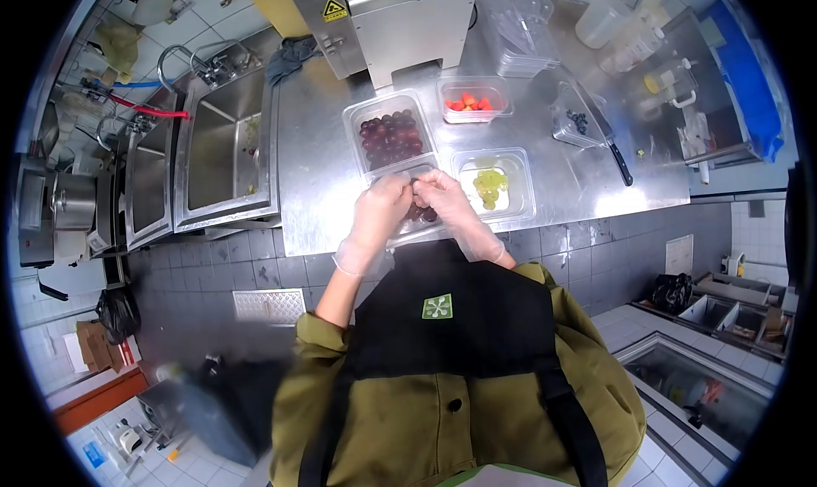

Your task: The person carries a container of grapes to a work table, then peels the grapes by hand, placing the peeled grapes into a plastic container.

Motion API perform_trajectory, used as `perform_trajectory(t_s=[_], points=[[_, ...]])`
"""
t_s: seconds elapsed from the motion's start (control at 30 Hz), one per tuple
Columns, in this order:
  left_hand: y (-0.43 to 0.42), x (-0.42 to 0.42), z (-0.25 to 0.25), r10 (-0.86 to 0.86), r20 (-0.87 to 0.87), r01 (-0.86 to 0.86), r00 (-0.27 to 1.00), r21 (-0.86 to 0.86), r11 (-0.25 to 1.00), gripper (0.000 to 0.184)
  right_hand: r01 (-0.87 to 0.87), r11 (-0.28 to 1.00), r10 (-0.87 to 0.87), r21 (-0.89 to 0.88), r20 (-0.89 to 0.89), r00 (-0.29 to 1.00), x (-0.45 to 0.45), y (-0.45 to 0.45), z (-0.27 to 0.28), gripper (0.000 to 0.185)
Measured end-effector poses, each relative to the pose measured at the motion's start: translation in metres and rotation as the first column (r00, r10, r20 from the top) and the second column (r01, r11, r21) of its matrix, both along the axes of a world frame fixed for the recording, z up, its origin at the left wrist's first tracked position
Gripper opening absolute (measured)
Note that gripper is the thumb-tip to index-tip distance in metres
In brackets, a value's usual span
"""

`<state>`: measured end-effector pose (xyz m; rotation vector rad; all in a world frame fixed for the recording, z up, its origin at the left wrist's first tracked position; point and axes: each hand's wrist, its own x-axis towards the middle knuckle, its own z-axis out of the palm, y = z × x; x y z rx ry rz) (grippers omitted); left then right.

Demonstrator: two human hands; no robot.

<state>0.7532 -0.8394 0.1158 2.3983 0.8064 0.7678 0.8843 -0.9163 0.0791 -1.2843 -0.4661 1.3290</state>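
Olive shirt point(400, 415), blk apron point(485, 334), grn patch point(437, 307), clr gloves point(379, 217).

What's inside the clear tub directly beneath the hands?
Dark round fruit shows in the part of the tub nearest the person. The left hand and right hand cover much of the rest, so its contents there can't be seen.

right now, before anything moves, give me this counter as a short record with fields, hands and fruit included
left hand: gloved, fingertips close to the right hand's, hold unclear
right hand: gloved, meeting the left above dark fruit
dark red fruit: in a clear tub beyond the hands
green fruit: in a clear tub, right of the hands
bright red fruit: in a clear tub, behind the green
blue berries: in a clear tub, farther right
knife: beside the blue berries, dark handle toward the near edge
sink: left of the counter
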Motion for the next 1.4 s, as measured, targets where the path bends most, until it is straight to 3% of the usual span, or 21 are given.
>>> perform_trajectory(t_s=[0.07, 0.27, 0.37, 0.47, 0.57, 0.67, 0.77, 0.9, 1.0, 1.1, 1.27, 1.4], points=[[0.004, 0.001, 0.001, -0.024, -0.098, 0.027, 0.995, 0.031, 0.999, 0.013, -0.010, 1.000, 0.010, 0.007, 0.007, 1.000, -0.001, -0.001, -0.002, 0.011], [0.006, 0.007, 0.004, -0.160, -0.105, 0.161, 0.982, -0.001, 0.987, 0.014, 0.004, 1.000, -0.005, 0.022, 0.051, 0.999, 0.008, -0.002, -0.008, 0.011], [0.008, 0.009, -0.007, -0.147, -0.183, 0.152, 0.972, 0.012, 0.988, 0.013, -0.026, 0.994, 0.033, -0.108, 0.065, 0.997, 0.005, -0.004, 0.007, 0.012], [0.007, 0.009, -0.013, -0.153, -0.188, 0.160, 0.970, 0.024, 0.987, 0.011, -0.057, 0.993, 0.069, -0.100, 0.117, 0.991, 0.005, -0.005, -0.003, 0.017], [0.007, 0.010, -0.007, -0.143, -0.135, 0.139, 0.980, -0.034, 0.990, 0.008, -0.068, 0.996, 0.077, -0.065, 0.155, 0.985, 0.005, -0.007, -0.009, 0.017], [0.009, 0.014, -0.003, -0.040, 0.104, 0.049, 0.994, -0.084, 0.995, 0.008, -0.037, 0.998, 0.033, 0.043, 0.081, 0.996, 0.003, -0.004, -0.001, 0.019], [0.003, 0.014, -0.007, 0.118, 0.102, -0.093, 0.988, -0.219, 0.971, 0.009, -0.019, 0.976, 0.026, 0.216, -0.032, 0.999, 0.000, 0.000, -0.005, 0.019], [-0.002, 0.013, -0.019, 0.193, 0.083, -0.137, 0.978, -0.445, 0.885, 0.010, 0.083, 0.985, -0.068, 0.151, -0.103, 0.992, 0.000, -0.001, -0.006, 0.016], [-0.004, 0.008, -0.017, 0.280, 0.207, 0.041, 0.938, -0.865, 0.500, 0.013, 0.084, 0.980, -0.061, 0.180, -0.126, 0.990, 0.002, -0.003, -0.019, 0.013], [-0.005, 0.008, -0.026, 0.443, 0.224, 0.028, 0.868, -0.913, 0.406, 0.014, 0.105, 0.979, -0.095, 0.177, -0.063, 0.993, 0.003, -0.002, -0.016, 0.011], [-0.020, 0.012, -0.032, 0.360, 0.263, 0.055, 0.895, -0.866, 0.497, 0.024, 0.130, 0.980, -0.128, 0.148, -0.025, 0.992, -0.002, -0.003, -0.005, 0.008], [-0.017, 0.015, -0.049, 0.321, 0.239, 0.057, 0.917, -0.872, 0.486, 0.033, 0.135, 0.985, -0.158, 0.106, 0.260, 0.953, -0.001, 0.000, -0.016, 0.009]])
